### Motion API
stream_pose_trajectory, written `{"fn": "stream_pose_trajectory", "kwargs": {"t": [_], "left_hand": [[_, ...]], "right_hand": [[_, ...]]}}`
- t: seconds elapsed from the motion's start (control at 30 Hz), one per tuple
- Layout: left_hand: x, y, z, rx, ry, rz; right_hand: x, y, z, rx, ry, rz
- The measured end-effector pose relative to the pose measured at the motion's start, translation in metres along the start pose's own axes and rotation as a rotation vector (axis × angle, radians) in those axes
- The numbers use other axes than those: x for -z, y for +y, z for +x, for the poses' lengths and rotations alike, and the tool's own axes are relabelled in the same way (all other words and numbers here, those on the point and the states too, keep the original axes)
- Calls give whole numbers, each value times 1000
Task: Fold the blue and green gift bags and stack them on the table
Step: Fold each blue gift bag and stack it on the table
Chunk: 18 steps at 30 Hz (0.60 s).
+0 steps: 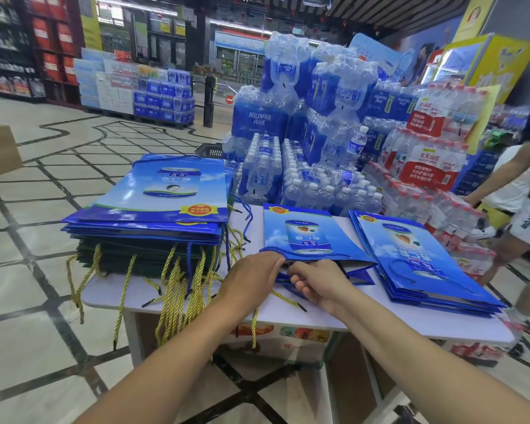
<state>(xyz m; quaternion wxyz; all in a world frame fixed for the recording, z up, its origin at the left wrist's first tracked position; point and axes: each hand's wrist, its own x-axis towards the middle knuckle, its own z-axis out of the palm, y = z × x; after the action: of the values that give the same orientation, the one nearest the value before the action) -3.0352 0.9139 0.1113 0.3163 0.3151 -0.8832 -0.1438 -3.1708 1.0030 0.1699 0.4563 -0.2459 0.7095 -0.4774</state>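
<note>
Stacks were already going: tall blue-over-green pile (147, 209), smaller blue stack (416, 258). Both left hand (251, 278) and right hand (317, 284) pinched the middle blue bag (303, 237), seemingly mid-fold.

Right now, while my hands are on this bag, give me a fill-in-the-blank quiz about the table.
1. The left hand and right hand grip one ___ bag.
2. In the tall stack, the bottom bags are ___.
3. Behind the table stand packs of bottled ___.
4. The lower stack lies to the person's ___.
Missing words: blue, green, water, right.
</note>
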Motion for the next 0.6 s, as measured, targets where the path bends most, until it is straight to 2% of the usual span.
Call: {"fn": "stream_pose_trajectory", "kwargs": {"t": [0.07, 0.13, 0.23, 0.3, 0.4, 0.47, 0.53, 0.6], "left_hand": [[-1, -4, 1, 24, 40, -47], [0, -3, 1, 31, 31, -49], [0, 1, 1, 27, -16, -15], [1, 2, 1, 26, -35, -4], [3, 2, 0, 20, -62, 5], [3, 3, -1, 22, -82, 30], [3, 4, -1, 27, -97, 39], [4, 5, -2, 30, -115, 50]], "right_hand": [[-1, 4, -3, -115, -99, 153], [0, 7, -10, -121, -159, 87], [8, -1, -17, 58, -143, -343], [17, -18, -14, 260, -15, -573], [29, -42, 12, 562, 170, -761], [30, -49, 38, 583, 147, -949], [28, -48, 64, 492, 113, -1198], [23, -43, 82, 458, 112, -1322]]}}
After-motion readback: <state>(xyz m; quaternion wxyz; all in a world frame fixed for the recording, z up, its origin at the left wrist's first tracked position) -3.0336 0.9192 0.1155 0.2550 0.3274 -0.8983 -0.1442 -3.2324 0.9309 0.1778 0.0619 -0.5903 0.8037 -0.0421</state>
